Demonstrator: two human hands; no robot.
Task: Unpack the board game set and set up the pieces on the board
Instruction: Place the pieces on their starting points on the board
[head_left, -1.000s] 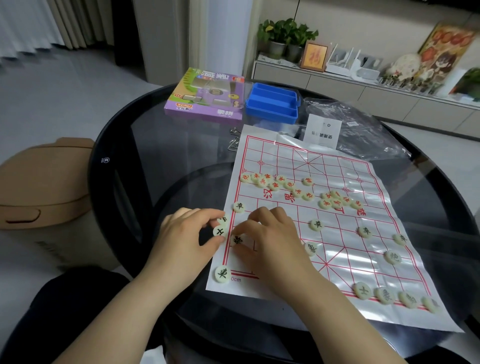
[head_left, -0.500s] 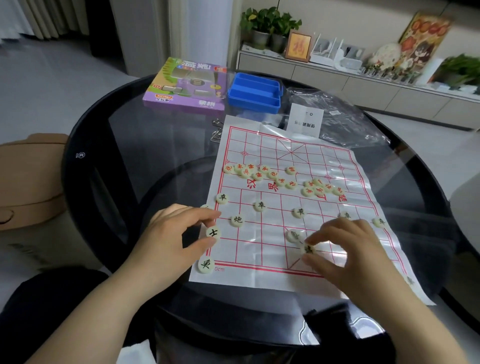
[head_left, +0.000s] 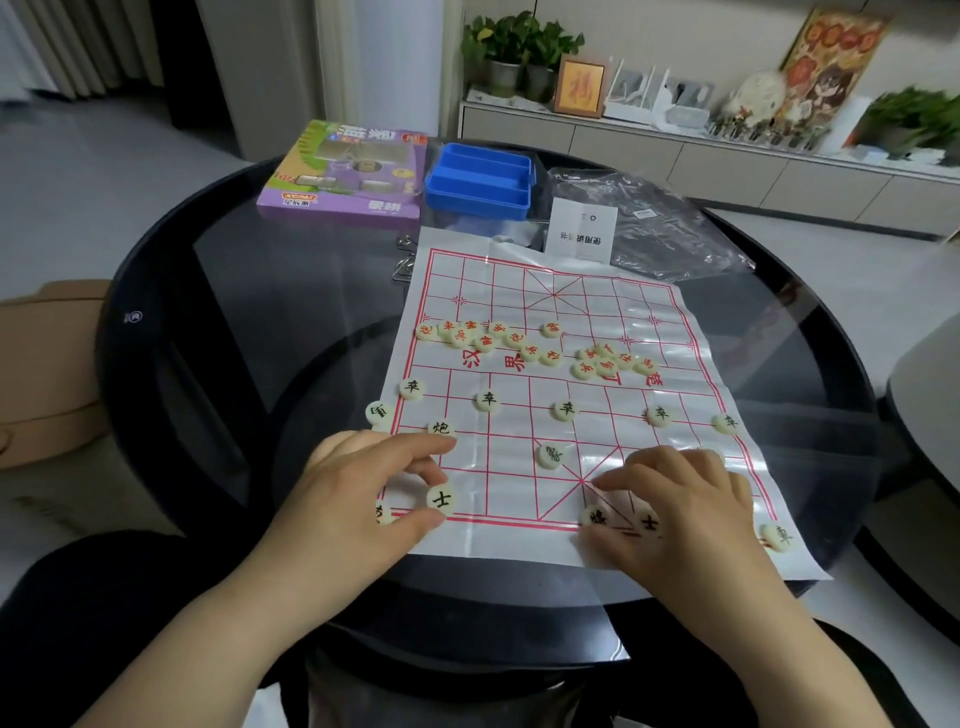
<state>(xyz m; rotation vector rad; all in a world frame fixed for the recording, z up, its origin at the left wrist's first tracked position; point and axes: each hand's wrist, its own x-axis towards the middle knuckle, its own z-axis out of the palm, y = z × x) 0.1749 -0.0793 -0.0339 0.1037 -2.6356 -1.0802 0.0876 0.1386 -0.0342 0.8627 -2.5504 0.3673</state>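
Note:
The white board sheet (head_left: 511, 470) with a red grid lies on the round glass table. My left hand (head_left: 353, 504) pinches a cream piece marked 士 (head_left: 442, 500) between thumb and forefinger at the board's near-left corner. My right hand (head_left: 685, 514) rests on the near row, thumb and forefinger around a black-marked piece (head_left: 596, 517), with another 士 piece (head_left: 649, 522) under its fingers. Several red-marked pieces (head_left: 519, 345) lie bunched along the middle. Black soldier pieces (head_left: 488, 400) stand in a row, and a cannon piece (head_left: 440, 427) sits just above my left hand.
A purple game box (head_left: 343, 176), a blue tray (head_left: 478, 182), a leaflet (head_left: 579, 231) and a clear plastic bag (head_left: 660, 228) lie at the far side of the table (head_left: 208, 322). One piece (head_left: 379, 412) sits off the board's left edge. A cardboard box (head_left: 41, 364) stands left.
My right hand has carried a piece from the board's left side to the middle of the near row. My left hand has kept the 士 piece and slid it nearer the bottom line.

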